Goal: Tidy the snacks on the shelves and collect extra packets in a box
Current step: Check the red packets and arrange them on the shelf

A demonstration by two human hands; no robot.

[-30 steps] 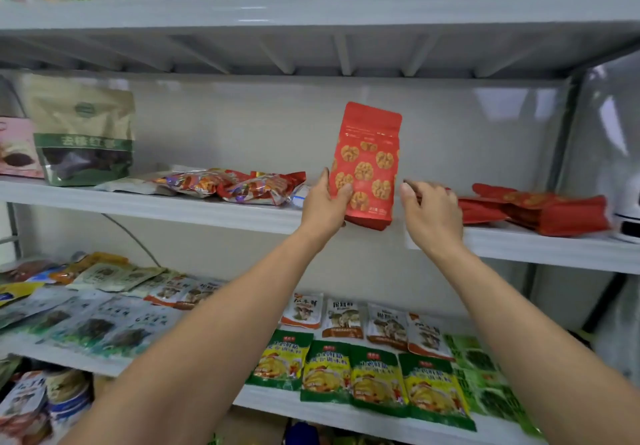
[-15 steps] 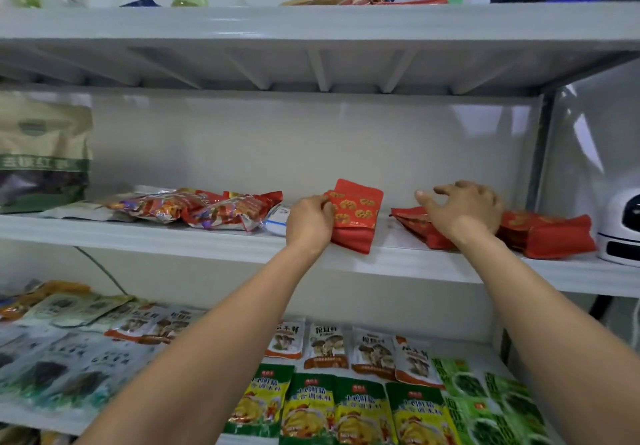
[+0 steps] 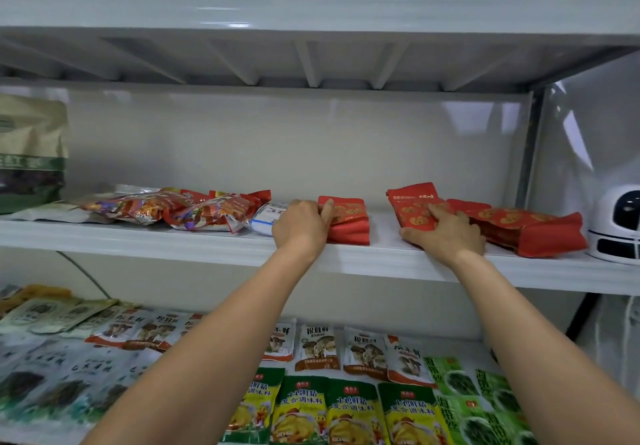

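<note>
A red walnut-print snack packet (image 3: 349, 221) lies flat on the middle shelf (image 3: 207, 247). My left hand (image 3: 300, 226) grips its left edge, thumb on top. To the right, my right hand (image 3: 446, 235) holds a second red packet (image 3: 412, 207) with the index finger laid over it and the thumb at its front edge. A third red packet (image 3: 530, 231) lies just right of that hand, partly under the second one. A bare strip of shelf separates the first and second packets.
Shiny red and purple snack bags (image 3: 194, 207) and a white packet (image 3: 268, 217) lie left of my left hand. A tall green-brown pouch (image 3: 31, 153) stands far left. A white device (image 3: 616, 226) sits at the shelf's right end. Rows of packets (image 3: 349, 410) cover the lower shelf.
The red packet that my left hand held upright has been laid flat on the shelf. My right hand has moved right onto the second red packet and taken hold of it.
</note>
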